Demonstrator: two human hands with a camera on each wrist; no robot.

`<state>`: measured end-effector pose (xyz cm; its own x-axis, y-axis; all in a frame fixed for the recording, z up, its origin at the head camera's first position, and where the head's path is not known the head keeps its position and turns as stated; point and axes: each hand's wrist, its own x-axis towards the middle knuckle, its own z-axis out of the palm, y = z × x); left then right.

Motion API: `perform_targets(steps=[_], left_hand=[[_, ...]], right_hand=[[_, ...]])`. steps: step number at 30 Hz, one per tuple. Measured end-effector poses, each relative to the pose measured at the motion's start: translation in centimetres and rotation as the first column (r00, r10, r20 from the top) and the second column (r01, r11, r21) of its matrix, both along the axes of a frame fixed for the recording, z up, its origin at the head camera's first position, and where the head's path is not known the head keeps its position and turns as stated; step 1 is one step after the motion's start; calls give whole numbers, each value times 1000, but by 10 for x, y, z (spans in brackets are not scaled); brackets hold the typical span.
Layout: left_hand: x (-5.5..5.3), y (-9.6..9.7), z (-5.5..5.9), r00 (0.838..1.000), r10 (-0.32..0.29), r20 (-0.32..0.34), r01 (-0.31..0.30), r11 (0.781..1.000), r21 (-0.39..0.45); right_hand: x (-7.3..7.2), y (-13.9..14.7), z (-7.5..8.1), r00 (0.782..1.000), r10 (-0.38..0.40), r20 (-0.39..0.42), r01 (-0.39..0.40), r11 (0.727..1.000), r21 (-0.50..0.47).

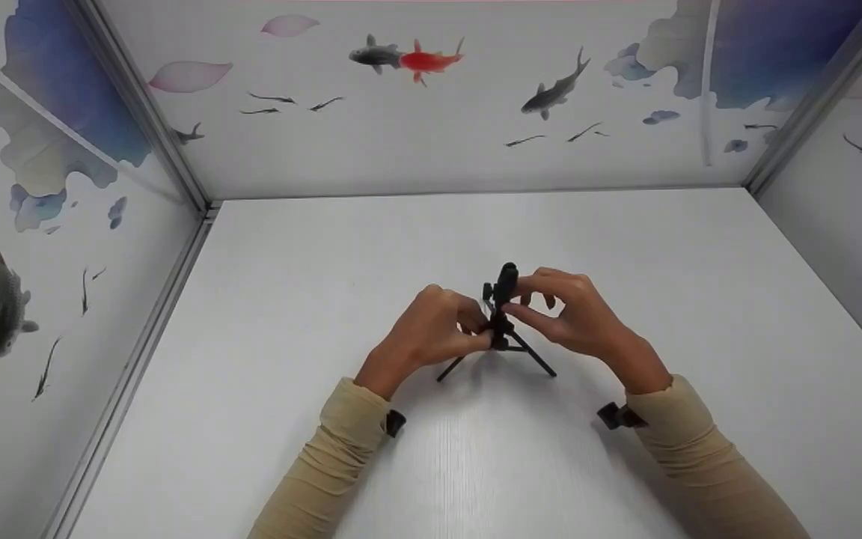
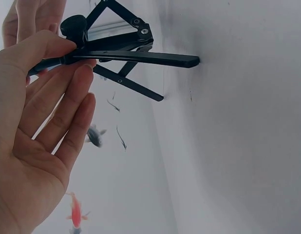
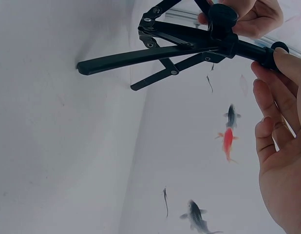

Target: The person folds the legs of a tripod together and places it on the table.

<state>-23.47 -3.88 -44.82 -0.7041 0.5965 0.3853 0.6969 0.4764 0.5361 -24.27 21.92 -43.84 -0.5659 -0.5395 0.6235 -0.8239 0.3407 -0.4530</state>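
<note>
A small black tripod (image 1: pixel 502 314) stands on the white table with its legs spread. Low on its central column, my left hand (image 1: pixel 438 326) pinches it between thumb and fingers, close to a round knob (image 2: pixel 73 27). Higher up, the thumb and forefinger of my right hand (image 1: pixel 569 311) pinch the collar at the upper column, beside a smaller knob (image 3: pixel 280 47). In the right wrist view the hinged legs (image 3: pixel 131 59) and their braces reach toward the tabletop. My left fingers hide part of the column in the head view.
The white tabletop (image 1: pixel 311 247) spreads around the tripod. Upright panels with painted fish, such as the back panel (image 1: pixel 438 135), enclose it on the left, back and right. Metal rails (image 1: pixel 132 374) run along the left edge. A small black device sits at each wrist.
</note>
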Motion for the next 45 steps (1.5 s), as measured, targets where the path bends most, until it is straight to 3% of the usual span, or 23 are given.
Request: perform_targets(steps=[20, 45], left_hand=[[-1, 1, -1, 1000, 7, -11, -7, 999, 33], [0, 1, -1, 997, 16, -71, -11, 997, 73]], right_hand=[[0, 1, 0, 1000, -4, -4, 4, 1000, -8], [1, 0, 1, 1000, -16, -11, 16, 1000, -4]])
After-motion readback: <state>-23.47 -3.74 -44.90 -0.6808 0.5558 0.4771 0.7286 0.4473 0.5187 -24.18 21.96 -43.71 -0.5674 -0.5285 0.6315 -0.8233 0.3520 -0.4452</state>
